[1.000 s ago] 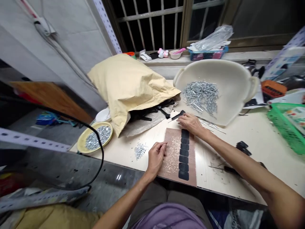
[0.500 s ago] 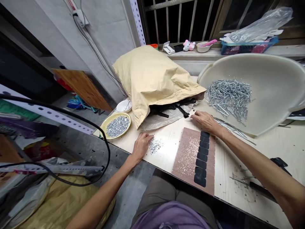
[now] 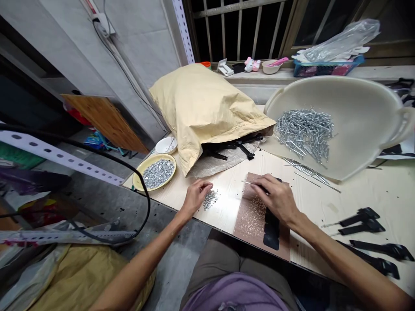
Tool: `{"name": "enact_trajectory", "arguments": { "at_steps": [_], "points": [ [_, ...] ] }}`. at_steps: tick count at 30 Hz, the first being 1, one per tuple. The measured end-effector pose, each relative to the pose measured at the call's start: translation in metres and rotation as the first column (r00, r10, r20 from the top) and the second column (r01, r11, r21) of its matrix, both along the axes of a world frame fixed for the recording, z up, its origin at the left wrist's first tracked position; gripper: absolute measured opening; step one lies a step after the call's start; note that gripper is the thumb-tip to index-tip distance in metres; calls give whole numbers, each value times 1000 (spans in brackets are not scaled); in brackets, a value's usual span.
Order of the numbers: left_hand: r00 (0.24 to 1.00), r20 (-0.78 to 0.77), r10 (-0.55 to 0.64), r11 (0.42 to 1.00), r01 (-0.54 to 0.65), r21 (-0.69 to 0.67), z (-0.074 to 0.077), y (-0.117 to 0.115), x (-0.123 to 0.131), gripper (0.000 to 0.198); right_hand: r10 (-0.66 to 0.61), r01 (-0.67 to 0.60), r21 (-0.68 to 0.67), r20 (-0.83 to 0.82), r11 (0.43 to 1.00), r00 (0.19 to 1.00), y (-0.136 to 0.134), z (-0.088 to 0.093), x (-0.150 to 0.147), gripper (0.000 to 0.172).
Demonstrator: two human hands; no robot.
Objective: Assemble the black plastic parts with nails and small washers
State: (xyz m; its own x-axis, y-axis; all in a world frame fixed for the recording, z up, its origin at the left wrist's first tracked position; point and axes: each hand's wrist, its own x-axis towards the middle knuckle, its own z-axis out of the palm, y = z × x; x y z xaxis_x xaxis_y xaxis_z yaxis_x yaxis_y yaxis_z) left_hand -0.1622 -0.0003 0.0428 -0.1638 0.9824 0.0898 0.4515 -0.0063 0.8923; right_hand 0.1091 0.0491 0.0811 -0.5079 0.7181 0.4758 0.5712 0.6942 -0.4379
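Observation:
My left hand (image 3: pixel 196 196) is at the left edge of a small pile of tiny metal pieces (image 3: pixel 210 200), thumb and fingertips pinched together. Whatever sits in that pinch is too small to make out. Over the brown board (image 3: pixel 241 226), my right hand (image 3: pixel 275 194) grips a thin metal rod (image 3: pixel 247 182) whose light tip points left. Beneath it runs a row of black rounded pads (image 3: pixel 271 233), partly covered by the hand. More thin metal rods (image 3: pixel 309 170) lie loose beside the large pale basin (image 3: pixel 363 129), which holds a heap of metal pins (image 3: pixel 304 129).
A cream sack (image 3: pixel 207 103) lies with its mouth towards me, black handled parts (image 3: pixel 246 151) showing inside. A yellow dish (image 3: pixel 138 175) of small metal pieces and a white bowl (image 3: pixel 164 144) stand at left. Several black-handled tools (image 3: pixel 363 224) lie at right.
My right hand has drawn back from near the sack's mouth to above the board, a thin rod now in its fingers. My left fingertips have lifted slightly and closed into a pinch.

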Motion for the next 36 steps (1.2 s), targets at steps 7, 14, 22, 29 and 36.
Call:
{"name": "enact_trajectory", "arguments": {
  "at_steps": [7, 14, 22, 29, 36],
  "points": [
    [588, 799, 122, 984, 37, -177, 29, -5, 70, 28, 5, -5, -23, -16, 1000, 1000, -28, 13, -21, 25],
    [572, 817, 67, 989, 72, -131, 37, -6, 94, 25, -59, 57, 52, 47, 997, 997, -31, 15, -7, 25],
    [710, 703, 38, 997, 25, -80, 35, -6, 100, 26, -187, 153, 214, 146, 965, 971, -39, 14, -2, 22],
    [727, 687, -18, 991, 103, -82, 29, -2, 104, 26, -258, 220, 201, 190, 955, 947, -43, 8, 1, 25],
    [781, 624, -24, 992, 95, -81, 29, 1, 112, 26, -239, 230, 86, 117, 970, 964, -45, 5, 8, 22]
  ]
}}
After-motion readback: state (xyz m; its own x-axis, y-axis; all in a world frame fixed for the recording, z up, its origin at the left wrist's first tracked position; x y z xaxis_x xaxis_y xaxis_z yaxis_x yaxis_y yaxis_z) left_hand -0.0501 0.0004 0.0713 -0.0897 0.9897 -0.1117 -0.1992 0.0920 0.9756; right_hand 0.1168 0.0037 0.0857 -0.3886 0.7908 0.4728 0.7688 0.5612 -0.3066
